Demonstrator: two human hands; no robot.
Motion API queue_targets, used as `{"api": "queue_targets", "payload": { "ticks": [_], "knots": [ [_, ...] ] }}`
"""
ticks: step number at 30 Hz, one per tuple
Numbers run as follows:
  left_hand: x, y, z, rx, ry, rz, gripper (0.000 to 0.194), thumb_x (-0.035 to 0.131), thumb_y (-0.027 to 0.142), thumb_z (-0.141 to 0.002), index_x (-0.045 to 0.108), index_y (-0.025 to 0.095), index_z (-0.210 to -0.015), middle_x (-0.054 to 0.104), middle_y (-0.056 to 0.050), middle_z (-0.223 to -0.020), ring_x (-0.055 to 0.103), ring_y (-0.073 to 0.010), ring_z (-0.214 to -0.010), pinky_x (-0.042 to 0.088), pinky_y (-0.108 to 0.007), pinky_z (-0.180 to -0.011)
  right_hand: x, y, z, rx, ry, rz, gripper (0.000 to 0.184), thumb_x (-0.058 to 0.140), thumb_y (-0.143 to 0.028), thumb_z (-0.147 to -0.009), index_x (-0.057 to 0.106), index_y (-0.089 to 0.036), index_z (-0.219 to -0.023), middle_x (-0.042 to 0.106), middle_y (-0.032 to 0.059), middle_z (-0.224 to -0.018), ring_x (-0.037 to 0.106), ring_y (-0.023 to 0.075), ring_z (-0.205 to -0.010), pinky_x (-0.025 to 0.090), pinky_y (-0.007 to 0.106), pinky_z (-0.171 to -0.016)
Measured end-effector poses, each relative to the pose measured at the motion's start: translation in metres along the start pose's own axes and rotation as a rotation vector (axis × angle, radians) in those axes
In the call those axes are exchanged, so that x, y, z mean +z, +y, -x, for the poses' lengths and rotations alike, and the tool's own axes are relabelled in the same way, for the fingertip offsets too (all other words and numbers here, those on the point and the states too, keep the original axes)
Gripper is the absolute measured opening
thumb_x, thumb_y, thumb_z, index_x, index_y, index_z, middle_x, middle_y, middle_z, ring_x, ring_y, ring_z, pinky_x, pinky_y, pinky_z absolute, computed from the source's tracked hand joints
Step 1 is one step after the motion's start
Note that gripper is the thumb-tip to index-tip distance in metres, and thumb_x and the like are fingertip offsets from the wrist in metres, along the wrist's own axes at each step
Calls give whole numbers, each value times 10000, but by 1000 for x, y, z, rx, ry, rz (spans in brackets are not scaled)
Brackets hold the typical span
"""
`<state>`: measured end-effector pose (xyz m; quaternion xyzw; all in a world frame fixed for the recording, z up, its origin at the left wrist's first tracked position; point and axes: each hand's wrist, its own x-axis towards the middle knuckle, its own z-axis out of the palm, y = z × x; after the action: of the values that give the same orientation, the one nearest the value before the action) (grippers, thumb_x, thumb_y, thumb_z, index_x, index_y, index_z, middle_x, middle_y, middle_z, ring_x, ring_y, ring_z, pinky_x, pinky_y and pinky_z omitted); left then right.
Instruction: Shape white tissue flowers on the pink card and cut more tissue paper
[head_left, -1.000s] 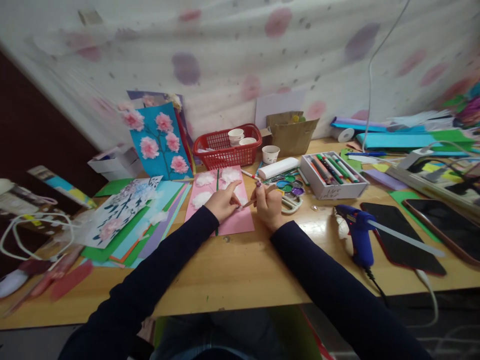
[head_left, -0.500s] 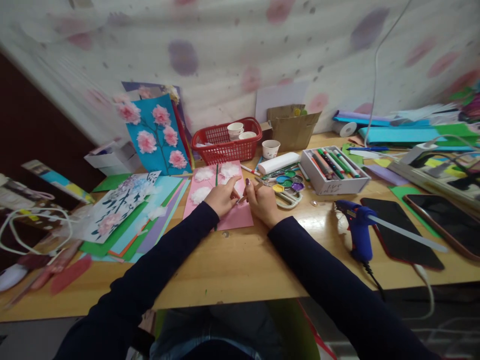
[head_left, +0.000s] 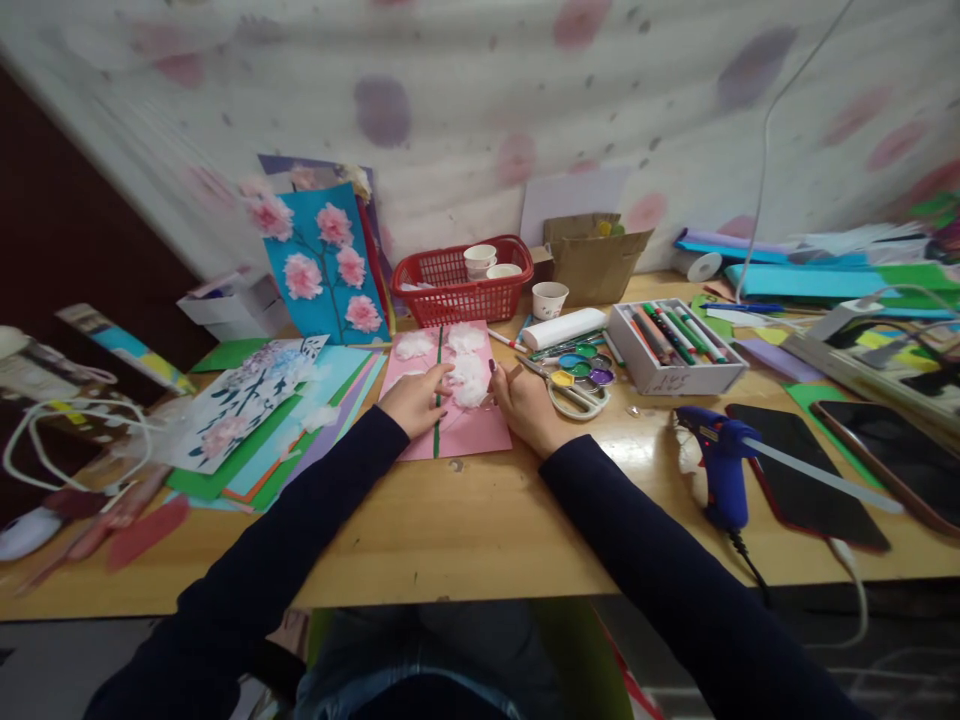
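A pink card (head_left: 469, 432) lies on the wooden table (head_left: 465, 530) with a green strip (head_left: 436, 425) down its middle and white tissue flowers (head_left: 471, 378) glued on it. My left hand (head_left: 415, 400) rests on the card left of the strip, fingers stretched out flat, one fingertip by a white flower. My right hand (head_left: 531, 408) is at the card's right edge, closed around a thin tan stick (head_left: 515, 372) whose tip points at the white flower between the hands.
Behind the card stand a red basket (head_left: 457, 288) with paper cups, a paint palette (head_left: 579, 366), scissors (head_left: 571, 397) and a marker box (head_left: 675, 352). A blue glue gun (head_left: 718, 462) and dark tablets (head_left: 814, 475) lie right. Coloured papers (head_left: 259, 420) and a blue flower card (head_left: 324, 265) are left.
My left hand slid left and back off the white flower, which now shows between the hands. My right hand drew slightly nearer, still holding the stick.
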<state>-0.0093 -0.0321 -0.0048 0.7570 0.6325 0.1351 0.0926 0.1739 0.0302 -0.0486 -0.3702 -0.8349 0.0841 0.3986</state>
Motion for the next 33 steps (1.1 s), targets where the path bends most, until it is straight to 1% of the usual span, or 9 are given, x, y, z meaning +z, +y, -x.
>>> {"api": "queue_targets", "payload": {
  "ticks": [4, 10, 13, 16, 19, 22, 27, 30, 33],
  "knots": [
    [10, -3, 4, -9, -40, -20, 558, 571, 128, -711, 428, 146, -1250, 708, -80, -1048, 676, -215, -861, 482, -320, -785, -1, 2, 3, 102, 138, -206, 482, 235, -400, -939, 538, -195, -627, 566, 21, -502, 536, 136, -483, 386, 246, -529],
    [9, -8, 4, 40, 28, -5, 455, 549, 170, -742, 521, 139, -1195, 714, -89, -1019, 664, -221, -917, 471, -330, -832, -5, 4, 2, 374, 372, -489, 484, 288, -440, -911, 516, -193, -563, 486, -24, -392, 478, 107, -372, 371, 232, -434],
    [-10, -23, 12, 46, 149, -46, 344, 558, 197, -745, 610, 160, -1083, 702, -82, -1049, 635, -232, -992, 438, -359, -910, -7, 3, -2, 505, 445, -621, 473, 324, -464, -888, 509, -189, -552, 454, -39, -362, 441, 95, -327, 344, 221, -377],
    [-41, -49, 31, -37, 325, -93, 280, 560, 223, -743, 656, 165, -999, 691, -85, -1063, 616, -244, -1015, 427, -373, -931, -8, 1, -5, 590, 483, -687, 473, 353, -491, -870, 509, -184, -546, 446, -43, -348, 429, 90, -310, 332, 214, -351],
    [-69, -79, 56, -189, 463, -119, 249, 563, 254, -736, 678, 166, -939, 700, -80, -1021, 615, -253, -1001, 429, -367, -931, -8, 1, -5, 619, 487, -691, 478, 360, -497, -866, 511, -180, -541, 449, -40, -347, 432, 88, -312, 330, 210, -347],
    [-81, -104, 78, -361, 533, -133, 235, 557, 257, -729, 690, 174, -905, 706, -70, -982, 619, -254, -976, 444, -356, -904, -8, 4, -5, 625, 485, -678, 473, 363, -499, -866, 514, -180, -551, 456, -39, -362, 436, 91, -323, 337, 212, -355],
    [-67, -125, 95, -524, 395, -193, 222, 579, 265, -711, 708, 199, -879, 704, -70, -998, 598, -273, -1013, 428, -360, -902, -7, 12, -4, 615, 480, -619, 446, 362, -471, -866, 533, -179, -576, 470, -37, -374, 441, 101, -337, 339, 221, -368],
    [-54, -131, 99, -591, 298, -234, 212, 594, 321, -713, 711, 232, -866, 680, -67, -1062, 563, -312, -1066, 404, -420, -910, -8, 13, -4, 612, 490, -617, 431, 357, -451, -865, 527, -181, -575, 470, -33, -370, 438, 108, -332, 333, 228, -365],
    [-44, -136, 102, -657, 281, -235, 219, 618, 385, -691, 708, 223, -808, 664, -90, -1082, 528, -367, -1090, 377, -501, -905, -9, 11, -3, 610, 467, -584, 435, 354, -445, -866, 531, -179, -570, 472, -29, -371, 441, 111, -340, 334, 232, -374]
  ]
}}
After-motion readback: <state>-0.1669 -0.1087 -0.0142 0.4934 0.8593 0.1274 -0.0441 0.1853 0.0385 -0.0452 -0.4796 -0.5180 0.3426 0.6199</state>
